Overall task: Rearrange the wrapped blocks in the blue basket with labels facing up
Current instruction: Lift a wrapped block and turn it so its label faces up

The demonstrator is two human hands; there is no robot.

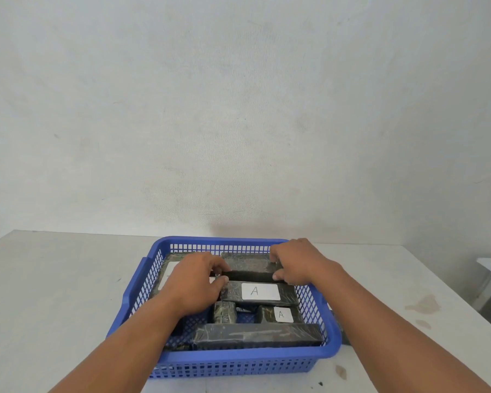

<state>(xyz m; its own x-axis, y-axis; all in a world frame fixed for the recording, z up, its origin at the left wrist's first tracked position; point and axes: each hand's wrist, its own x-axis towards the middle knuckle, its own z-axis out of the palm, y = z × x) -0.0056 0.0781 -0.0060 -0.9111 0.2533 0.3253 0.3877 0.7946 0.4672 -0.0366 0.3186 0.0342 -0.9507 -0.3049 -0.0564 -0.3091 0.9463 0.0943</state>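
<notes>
1. Gripping one dark wrapped block at its ends, the left hand and right hand pinched it.
2. The block's long axis ran left to right, near the far wall of the blue basket.
3. An A-labelled block lay just beside it, parallel, label up.
4. The basket sat near the tabletop's front edge.

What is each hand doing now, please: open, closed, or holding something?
Left hand: closed on the left end of the dark wrapped block.
Right hand: closed on the right end of the same block.
</notes>
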